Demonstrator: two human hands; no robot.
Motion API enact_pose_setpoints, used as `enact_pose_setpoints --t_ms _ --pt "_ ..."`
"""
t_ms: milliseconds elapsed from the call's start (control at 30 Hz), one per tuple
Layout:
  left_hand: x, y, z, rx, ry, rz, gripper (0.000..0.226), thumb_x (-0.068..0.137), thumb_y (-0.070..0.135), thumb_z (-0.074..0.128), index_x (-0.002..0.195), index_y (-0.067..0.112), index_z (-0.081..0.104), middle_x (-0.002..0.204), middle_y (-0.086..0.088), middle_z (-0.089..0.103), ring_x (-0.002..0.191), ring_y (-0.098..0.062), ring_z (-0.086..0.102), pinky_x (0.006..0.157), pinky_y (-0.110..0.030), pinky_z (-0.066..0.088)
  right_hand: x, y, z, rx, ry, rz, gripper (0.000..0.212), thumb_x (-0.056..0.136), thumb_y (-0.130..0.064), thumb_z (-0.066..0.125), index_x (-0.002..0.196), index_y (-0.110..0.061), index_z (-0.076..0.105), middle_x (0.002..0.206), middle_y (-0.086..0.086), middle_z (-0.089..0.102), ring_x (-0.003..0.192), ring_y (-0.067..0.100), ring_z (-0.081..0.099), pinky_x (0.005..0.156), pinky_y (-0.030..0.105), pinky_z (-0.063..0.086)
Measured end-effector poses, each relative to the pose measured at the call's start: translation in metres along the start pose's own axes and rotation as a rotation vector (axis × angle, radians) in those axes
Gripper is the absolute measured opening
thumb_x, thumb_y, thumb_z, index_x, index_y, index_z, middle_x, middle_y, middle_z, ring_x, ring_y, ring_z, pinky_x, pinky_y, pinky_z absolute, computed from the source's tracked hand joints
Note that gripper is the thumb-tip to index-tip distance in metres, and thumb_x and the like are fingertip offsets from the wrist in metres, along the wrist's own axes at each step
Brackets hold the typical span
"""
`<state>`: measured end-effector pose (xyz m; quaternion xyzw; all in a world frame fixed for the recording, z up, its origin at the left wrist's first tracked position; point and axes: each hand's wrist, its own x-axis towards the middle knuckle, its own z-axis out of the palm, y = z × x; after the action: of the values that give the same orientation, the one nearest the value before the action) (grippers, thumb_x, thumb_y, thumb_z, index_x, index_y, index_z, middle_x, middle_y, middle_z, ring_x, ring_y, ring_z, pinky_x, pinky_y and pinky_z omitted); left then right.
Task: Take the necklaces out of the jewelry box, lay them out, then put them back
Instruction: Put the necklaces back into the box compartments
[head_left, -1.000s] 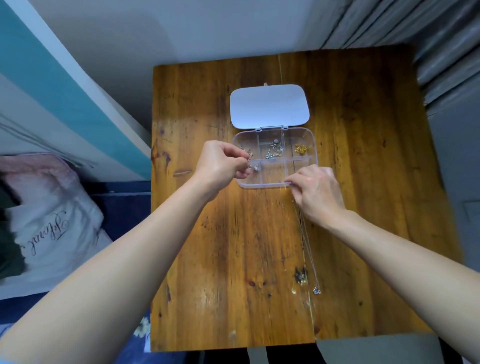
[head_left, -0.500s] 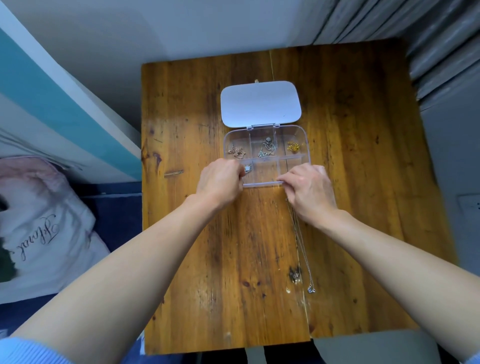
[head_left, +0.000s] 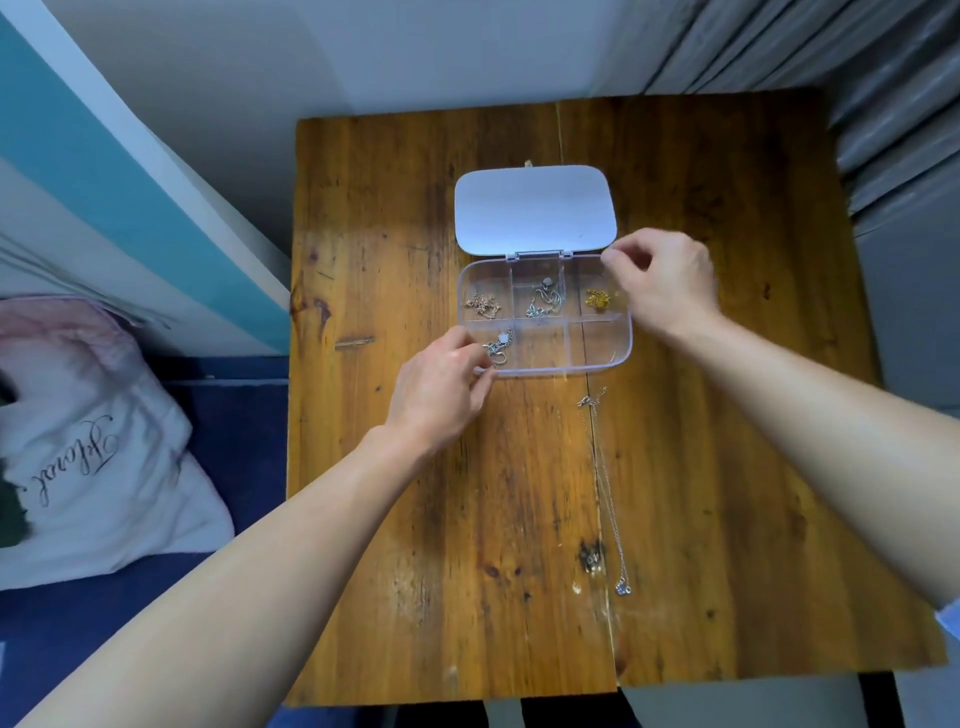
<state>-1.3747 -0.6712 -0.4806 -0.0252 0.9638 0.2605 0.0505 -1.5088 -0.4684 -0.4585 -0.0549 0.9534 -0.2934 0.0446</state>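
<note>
A clear jewelry box (head_left: 626, 343) lies open in the middle of the wooden table (head_left: 415, 519), its white lid (head_left: 535, 210) folded back. Its compartments hold a rose-gold necklace (head_left: 483, 305), a silver necklace (head_left: 545, 299), a gold necklace (head_left: 597, 300) and a silver necklace with a round pendant (head_left: 500, 345). A thin silver chain (head_left: 605, 483) lies stretched out on the table in front of the box. My left hand (head_left: 441, 389) grips the box's front left corner. My right hand (head_left: 665, 280) hovers over the back right compartment, fingertips pinched, with nothing visible between them.
The table stands against a white wall, with grey curtains at the right. A bed with a white printed pillow (head_left: 78, 457) lies to the left, below the table's edge. A dark knot (head_left: 592, 556) marks the wood near the chain's pendant.
My right hand let go of the thin chain's end at the box's front and rose to the back right compartment. My left hand slid down to the front left corner.
</note>
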Motion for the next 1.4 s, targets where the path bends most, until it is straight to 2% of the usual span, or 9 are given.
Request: enact_pose_setpoints --t_ms 167,333,533,733,800,933,1100,1267,1400 --pt "-0.001 -0.004 0.002 0.001 0.036 -0.014 0.016 0.090 0.025 0.062 0.088 0.012 0.070 0.098 -0.003 0.062 0.083 -0.028 0.062 0.063 -0.035 0.049 0.027 0.003 0.012 0.013 -0.070 0.242 0.024 0.092 -0.030 0.063 0.105 -0.011 0.073 0.109 0.008 0.071 0.092 0.023 0.066 0.075 0.031 0.053" --pt "-0.006 -0.023 -0.008 0.020 0.052 -0.056 0.017 0.090 0.025 0.062 0.088 0.010 0.070 0.100 -0.003 0.063 0.086 -0.027 0.061 0.065 -0.038 0.051 0.024 -0.018 0.027 0.056 -0.085 0.226 0.023 0.094 -0.026 0.061 0.103 -0.009 0.074 0.106 0.006 0.070 0.085 0.017 0.059 0.070 0.024 0.043" --pt "-0.013 -0.052 -0.030 0.065 0.077 -0.105 0.019 0.092 0.024 0.060 0.095 0.010 0.072 0.107 -0.002 0.063 0.091 -0.022 0.062 0.075 -0.036 0.054 0.025 -0.050 0.054 0.096 -0.123 0.180 0.021 0.094 -0.026 0.061 0.103 -0.011 0.074 0.103 0.002 0.070 0.090 0.016 0.061 0.072 0.027 0.049" --pt "-0.017 -0.046 -0.033 0.088 0.158 -0.067 0.014 0.089 0.022 0.064 0.093 0.011 0.070 0.098 -0.004 0.063 0.082 -0.024 0.062 0.061 -0.035 0.053 0.001 -0.032 0.052 0.216 -0.102 0.252 0.026 0.094 -0.036 0.056 0.100 -0.016 0.072 0.090 0.003 0.070 0.085 0.022 0.065 0.078 0.042 0.058" --pt "-0.019 -0.033 -0.027 0.073 0.173 -0.019 0.011 0.084 0.019 0.068 0.089 0.010 0.069 0.091 -0.007 0.062 0.078 -0.027 0.062 0.056 -0.036 0.052 -0.026 -0.010 0.046 0.178 -0.089 0.302 0.027 0.093 -0.039 0.057 0.099 -0.017 0.072 0.090 0.002 0.071 0.087 0.024 0.065 0.078 0.038 0.055" --pt "-0.018 0.001 -0.008 0.022 0.045 0.127 0.009 0.081 0.017 0.068 0.085 0.010 0.067 0.083 -0.008 0.063 0.080 -0.031 0.063 0.055 -0.040 0.053 -0.107 0.031 0.024 0.066 -0.104 0.400 0.019 0.087 -0.039 0.066 0.093 -0.022 0.071 0.084 -0.003 0.067 0.086 0.023 0.062 0.071 0.029 0.042" --pt "-0.006 0.043 0.025 0.025 -0.219 0.227 0.021 0.088 0.023 0.059 0.105 0.012 0.064 0.103 -0.008 0.064 0.096 -0.032 0.062 0.074 -0.042 0.053 -0.215 0.052 0.016 -0.036 -0.165 0.539 0.023 0.078 -0.048 0.073 0.087 -0.028 0.067 0.079 -0.013 0.066 0.078 0.016 0.064 0.068 0.031 0.050" --pt "0.012 0.066 0.053 0.072 -0.335 0.110 0.034 0.090 0.033 0.059 0.112 0.007 0.055 0.112 -0.015 0.063 0.106 -0.037 0.058 0.083 -0.043 0.049 -0.276 0.051 0.030 -0.100 -0.215 0.585 0.025 0.075 -0.052 0.075 0.087 -0.033 0.064 0.086 -0.016 0.060 0.080 0.010 0.060 0.066 0.029 0.049" --pt "0.023 0.067 0.064 0.040 -0.316 -0.062 0.039 0.085 0.039 0.067 0.102 0.006 0.057 0.104 -0.016 0.065 0.098 -0.038 0.061 0.080 -0.044 0.051 -0.292 0.050 0.039 -0.102 -0.169 0.639 0.012 0.083 -0.042 0.071 0.083 -0.030 0.069 0.088 -0.012 0.066 0.077 0.013 0.061 0.062 0.026 0.042"
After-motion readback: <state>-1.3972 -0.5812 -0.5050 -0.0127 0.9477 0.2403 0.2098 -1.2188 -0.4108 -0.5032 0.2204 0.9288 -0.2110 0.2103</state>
